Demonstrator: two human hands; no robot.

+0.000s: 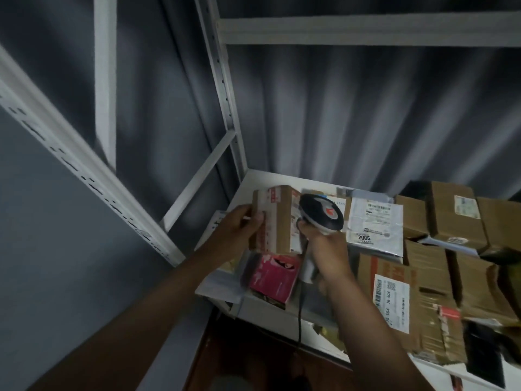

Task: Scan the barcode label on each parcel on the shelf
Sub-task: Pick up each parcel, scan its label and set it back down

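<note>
My left hand (239, 230) grips a small brown cardboard parcel (277, 221) with white and red tape, held upright above the shelf's left end. My right hand (324, 249) holds a black-and-grey handheld barcode scanner (321, 214) by its handle. The scanner's head sits right beside the parcel's right face, which carries a white label. A black cable (299, 311) hangs down from the handle.
The white shelf (253, 182) holds a pink box (273, 277), a silver mailer marked 2005 (373, 224), a labelled brown box (392, 297) and several other cardboard parcels (454, 215) to the right. White metal uprights (222, 88) stand left; grey corrugated wall behind.
</note>
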